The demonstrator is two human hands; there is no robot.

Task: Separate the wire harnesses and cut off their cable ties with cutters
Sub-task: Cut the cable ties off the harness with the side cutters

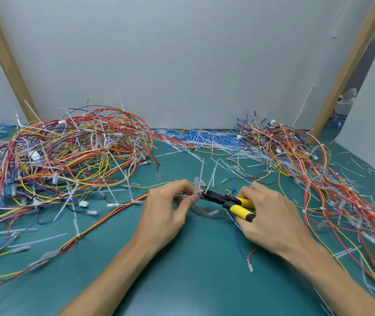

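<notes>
The green table mat (193, 270) is seen from above by one head-worn wide-angle camera, faced forward and down, quite near.

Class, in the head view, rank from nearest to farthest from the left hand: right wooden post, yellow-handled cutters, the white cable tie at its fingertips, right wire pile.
From the left hand:
1. white cable tie, pinched at its fingertips.
2. yellow-handled cutters, just to the right, held in the right hand.
3. right wire pile, farther right and back.
4. right wooden post, back right, behind that pile.
</notes>
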